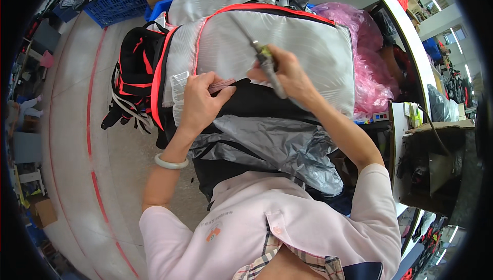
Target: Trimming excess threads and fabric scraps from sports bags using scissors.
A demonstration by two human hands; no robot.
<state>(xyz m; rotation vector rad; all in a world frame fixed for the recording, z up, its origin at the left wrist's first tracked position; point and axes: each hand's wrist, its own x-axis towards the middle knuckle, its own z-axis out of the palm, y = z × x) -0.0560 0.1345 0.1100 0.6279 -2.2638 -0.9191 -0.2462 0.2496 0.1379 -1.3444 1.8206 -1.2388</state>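
A large black bag with a silver-grey lining (287, 33) and red-orange edging lies spread in front of me. My left hand (201, 100) rests on its near left part, fingers closed around a small pinkish strip (222, 85), beside a white label (178, 91). Over the lining, my right hand (287, 74) grips a grey-handled tool (268, 67) with a yellow-green part and a thin metal shaft pointing up and left. Motion blurs the tool, so its exact kind does not show. A black panel (257, 98) lies just below both hands.
Crumpled silver sheeting (272, 133) hangs at the near side, against my body. Pink plastic wrap (367, 59) is bunched at the right, by a white shelf edge (413, 49). Black straps (136, 74) hang off the bag's left side. A blue crate (118, 5) stands far left.
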